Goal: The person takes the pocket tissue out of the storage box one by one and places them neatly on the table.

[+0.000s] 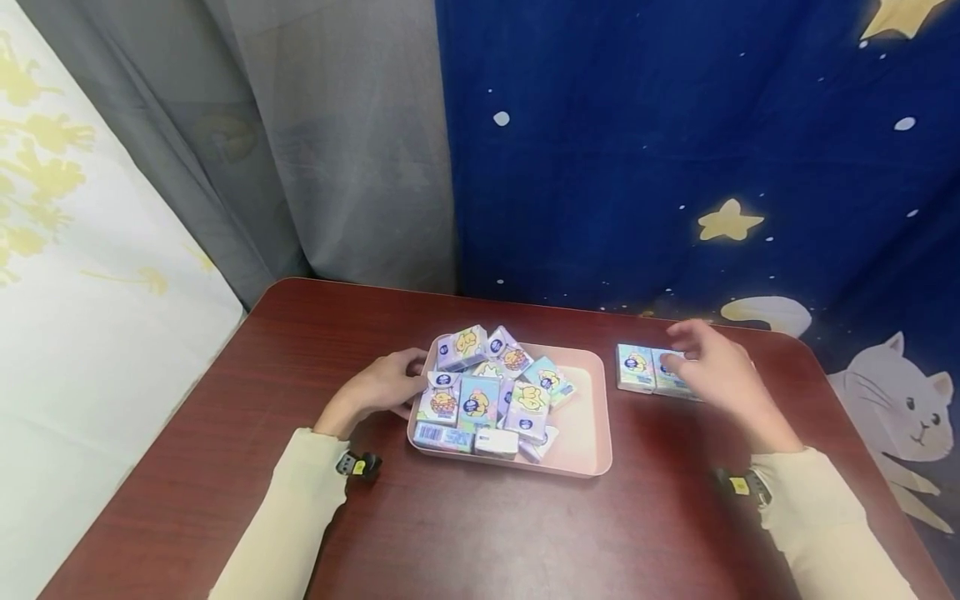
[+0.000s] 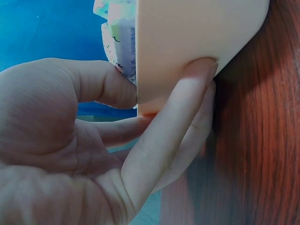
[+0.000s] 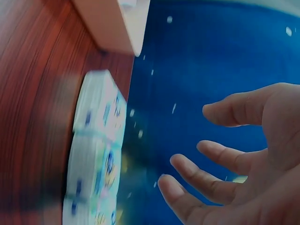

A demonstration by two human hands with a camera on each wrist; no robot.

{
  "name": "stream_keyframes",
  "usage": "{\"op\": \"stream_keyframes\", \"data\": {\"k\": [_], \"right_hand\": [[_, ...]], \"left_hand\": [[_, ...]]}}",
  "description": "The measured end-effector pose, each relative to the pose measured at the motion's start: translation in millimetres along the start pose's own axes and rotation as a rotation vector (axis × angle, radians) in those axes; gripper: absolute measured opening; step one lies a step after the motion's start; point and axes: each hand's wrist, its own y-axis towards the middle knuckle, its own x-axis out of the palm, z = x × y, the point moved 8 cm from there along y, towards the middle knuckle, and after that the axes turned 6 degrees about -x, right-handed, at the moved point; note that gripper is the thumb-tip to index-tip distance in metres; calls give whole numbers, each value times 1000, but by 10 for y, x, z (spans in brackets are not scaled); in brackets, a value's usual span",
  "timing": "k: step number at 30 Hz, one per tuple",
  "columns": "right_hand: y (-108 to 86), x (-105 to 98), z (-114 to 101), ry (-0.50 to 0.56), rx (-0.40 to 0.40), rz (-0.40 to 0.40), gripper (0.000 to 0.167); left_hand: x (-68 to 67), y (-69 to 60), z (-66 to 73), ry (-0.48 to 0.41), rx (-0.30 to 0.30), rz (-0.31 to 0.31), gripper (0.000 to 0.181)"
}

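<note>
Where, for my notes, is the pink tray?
The pink tray sits on the table, lower centre in the head view, between the left hand and row of packs.

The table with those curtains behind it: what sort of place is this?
Probably an indoor corner curtained off as a simple workspace, though the building itself can't be told. The signs are the reddish-brown table, the grey curtain and the star-patterned blue curtain behind it.

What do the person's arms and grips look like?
Left sleeve and right sleeve: long, pale cream, no pattern visible. Each wrist wears a dark band, left band and right band, with a small black unit and yellow label. Left grip and right grip: five-fingered, no gloves. No cables visible.
</note>
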Motion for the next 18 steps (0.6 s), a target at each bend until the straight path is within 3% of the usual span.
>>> {"op": "stream_keyframes", "data": {"k": [8,18], "right_hand": [[107,223,-450,-2,-107,-20,47],[284,591,-758,18,-157,-67,37]], "left_hand": [[-2,4,5,0,5,4,56],[-5,8,0,5,6,11,56]]}}
